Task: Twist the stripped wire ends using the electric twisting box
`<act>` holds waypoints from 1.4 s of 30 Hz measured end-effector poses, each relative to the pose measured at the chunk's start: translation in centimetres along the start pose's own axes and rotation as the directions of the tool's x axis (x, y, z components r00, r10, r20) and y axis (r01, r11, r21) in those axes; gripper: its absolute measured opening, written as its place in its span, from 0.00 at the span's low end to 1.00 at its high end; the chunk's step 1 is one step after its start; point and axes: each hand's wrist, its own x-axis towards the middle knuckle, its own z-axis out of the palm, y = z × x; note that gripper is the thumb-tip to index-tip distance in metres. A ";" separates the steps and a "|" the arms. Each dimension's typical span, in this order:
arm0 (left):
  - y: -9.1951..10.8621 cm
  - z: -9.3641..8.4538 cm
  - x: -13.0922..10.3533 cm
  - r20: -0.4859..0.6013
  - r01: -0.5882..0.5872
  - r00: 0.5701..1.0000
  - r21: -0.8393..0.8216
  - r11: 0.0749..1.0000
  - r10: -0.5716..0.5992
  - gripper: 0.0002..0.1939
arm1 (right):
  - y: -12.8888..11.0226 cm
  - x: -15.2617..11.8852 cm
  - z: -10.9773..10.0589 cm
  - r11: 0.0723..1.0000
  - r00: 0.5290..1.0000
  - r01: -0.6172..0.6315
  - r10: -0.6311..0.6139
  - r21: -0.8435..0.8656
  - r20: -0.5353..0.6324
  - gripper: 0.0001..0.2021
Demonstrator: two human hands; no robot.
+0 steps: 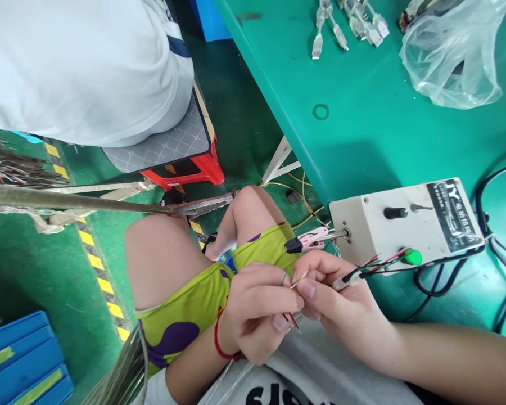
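Observation:
Both hands meet above my lap, fingertips nearly touching. My left hand (259,309) is closed in a pinch on thin wires (293,322); red, black and green strands stick out between its fingers. My right hand (335,298) pinches a fine white wire end (300,279) between thumb and index finger. A pale cable piece (346,280) with dark, red and green leads lies by the right hand. Just beyond stands a white box (409,225) with a black knob, a green button (412,257) and a pink clip (313,240) on its shaft.
The green table (362,140) bears USB cables (365,25), a clear plastic bag (455,62) and black cords (430,289). A person in white (88,67) sits on a red stool (206,166) at the left. A blue crate (25,360) stands lower left; a metal bar (76,199) crosses the left side.

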 end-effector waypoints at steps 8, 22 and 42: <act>0.5 0.2 0.5 -0.004 0.009 1.000 0.090 0.996 -0.009 0.11 | 0.0 0.2 0.1 0.995 0.997 0.056 -0.059 -0.078 -0.043 0.15; 1.1 0.1 -0.3 -0.085 0.070 0.995 0.284 0.956 -0.047 0.12 | -0.5 -0.2 0.5 0.981 0.990 0.142 -0.139 -0.134 0.032 0.12; 0.6 0.0 -0.6 -0.247 0.106 0.968 0.199 0.974 -0.055 0.03 | 0.3 0.2 0.4 1.000 0.994 0.022 -0.021 0.010 -0.108 0.21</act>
